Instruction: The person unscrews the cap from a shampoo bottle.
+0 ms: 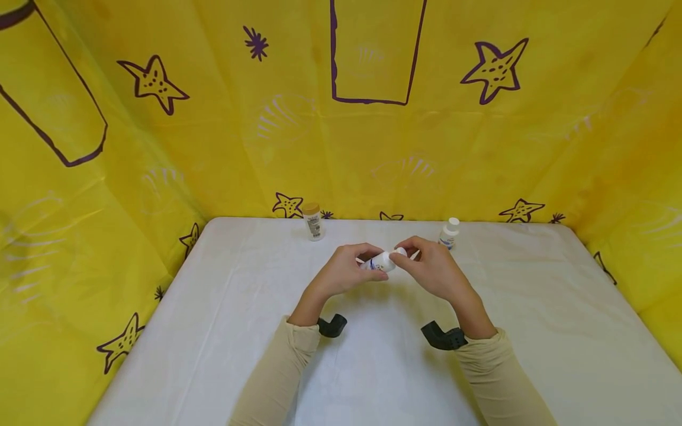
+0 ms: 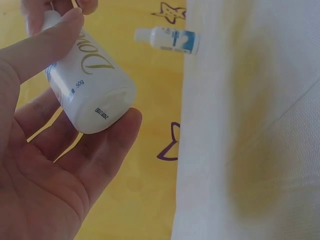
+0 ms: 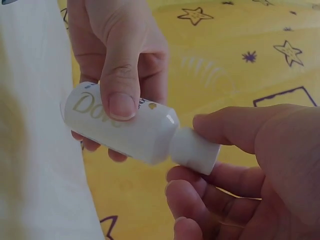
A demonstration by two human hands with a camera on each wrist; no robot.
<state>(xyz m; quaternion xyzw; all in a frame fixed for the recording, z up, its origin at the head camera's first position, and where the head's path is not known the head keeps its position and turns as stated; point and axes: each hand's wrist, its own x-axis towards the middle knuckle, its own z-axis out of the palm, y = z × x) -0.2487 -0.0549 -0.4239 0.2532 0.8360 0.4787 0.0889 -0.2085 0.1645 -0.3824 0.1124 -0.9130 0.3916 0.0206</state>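
My left hand (image 1: pixel 346 269) grips a small white Dove bottle (image 1: pixel 379 262) above the table, its thumb across the label and its fingers beneath. The bottle lies tilted, its base toward the left wrist camera. From the other side my right hand (image 1: pixel 436 271) pinches the white cap (image 3: pixel 195 151) between thumb and fingers. In the right wrist view the cap sits at the bottle's neck; whether it is loose I cannot tell. Gold lettering and a "50g" mark show on the bottle in the left wrist view.
A pale bottle with a yellow-brown cap (image 1: pixel 311 209) stands near the table's back edge, left of my hands. Another white bottle (image 1: pixel 448 235) with a blue label stands behind my right hand. The white-covered table (image 1: pixel 213 331) meets yellow curtains (image 1: pixel 213 142) with starfish drawings.
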